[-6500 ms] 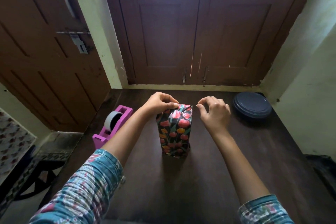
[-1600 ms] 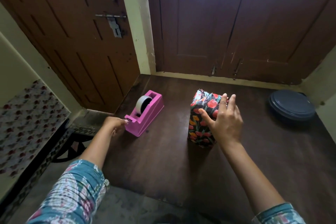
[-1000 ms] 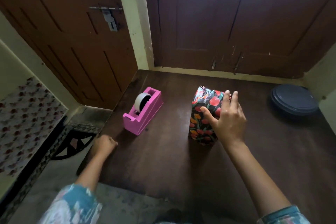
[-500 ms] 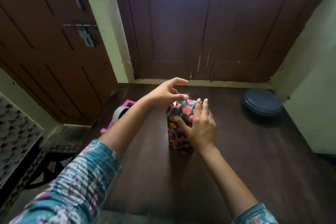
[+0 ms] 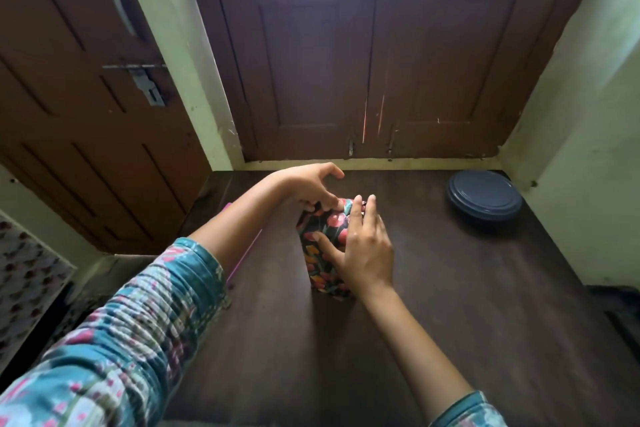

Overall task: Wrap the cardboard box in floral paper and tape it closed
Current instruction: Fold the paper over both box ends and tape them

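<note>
The box wrapped in dark floral paper stands upright in the middle of the dark wooden table. My left hand rests on its top left edge, fingers curled down onto the folded paper and index finger lifted. No tape shows under those fingers. My right hand lies flat against the box's near right side, its thumb across the front face and its fingertips reaching the top edge. Only a thin strip of the pink tape dispenser shows behind my left forearm.
A round dark blue lid or dish sits at the table's far right corner. Brown wooden doors stand right behind the table's far edge. The table's left edge drops to the floor beside another door, and a wall bounds the right side.
My left hand left the tape dispenser, swung back to the box and now presses on its top. My right hand has stayed against the box. The view turned back to the right.
</note>
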The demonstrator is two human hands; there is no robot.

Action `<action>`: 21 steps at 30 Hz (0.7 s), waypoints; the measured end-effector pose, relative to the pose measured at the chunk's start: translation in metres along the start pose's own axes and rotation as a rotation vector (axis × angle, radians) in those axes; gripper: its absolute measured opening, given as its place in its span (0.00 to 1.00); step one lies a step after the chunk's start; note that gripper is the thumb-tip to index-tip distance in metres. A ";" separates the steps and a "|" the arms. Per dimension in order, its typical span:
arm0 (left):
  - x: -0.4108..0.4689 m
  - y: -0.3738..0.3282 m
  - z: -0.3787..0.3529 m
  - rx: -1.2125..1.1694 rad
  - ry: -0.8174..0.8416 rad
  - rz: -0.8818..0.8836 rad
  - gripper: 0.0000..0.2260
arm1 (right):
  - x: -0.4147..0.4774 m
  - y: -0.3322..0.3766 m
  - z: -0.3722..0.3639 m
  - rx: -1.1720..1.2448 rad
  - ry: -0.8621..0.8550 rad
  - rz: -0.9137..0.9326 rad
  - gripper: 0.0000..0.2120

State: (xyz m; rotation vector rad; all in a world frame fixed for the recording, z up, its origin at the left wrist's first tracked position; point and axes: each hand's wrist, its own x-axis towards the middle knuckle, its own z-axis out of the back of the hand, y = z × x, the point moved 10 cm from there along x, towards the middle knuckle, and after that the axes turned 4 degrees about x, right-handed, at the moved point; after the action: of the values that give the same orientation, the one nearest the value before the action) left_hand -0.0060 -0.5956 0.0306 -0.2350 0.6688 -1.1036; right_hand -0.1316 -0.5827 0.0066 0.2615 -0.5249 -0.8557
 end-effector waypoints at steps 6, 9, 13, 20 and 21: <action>0.009 0.005 0.015 0.313 -0.105 0.118 0.45 | -0.001 0.000 0.003 -0.030 -0.017 0.006 0.46; 0.007 0.021 0.011 0.166 -0.078 0.135 0.44 | 0.000 0.002 0.002 -0.037 -0.011 0.004 0.46; -0.004 0.041 0.006 -0.180 0.010 0.095 0.37 | 0.003 0.001 -0.001 0.002 0.003 -0.004 0.47; -0.017 0.042 -0.002 -0.510 0.040 0.046 0.21 | 0.005 -0.004 0.001 0.037 0.002 0.018 0.51; -0.015 0.038 -0.002 -0.464 -0.002 0.053 0.20 | 0.005 -0.004 0.000 0.036 0.009 0.021 0.52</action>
State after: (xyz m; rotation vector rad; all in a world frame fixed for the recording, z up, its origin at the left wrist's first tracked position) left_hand 0.0167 -0.5650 0.0166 -0.6115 0.9205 -0.8857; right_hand -0.1319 -0.5886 0.0068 0.2919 -0.5340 -0.8254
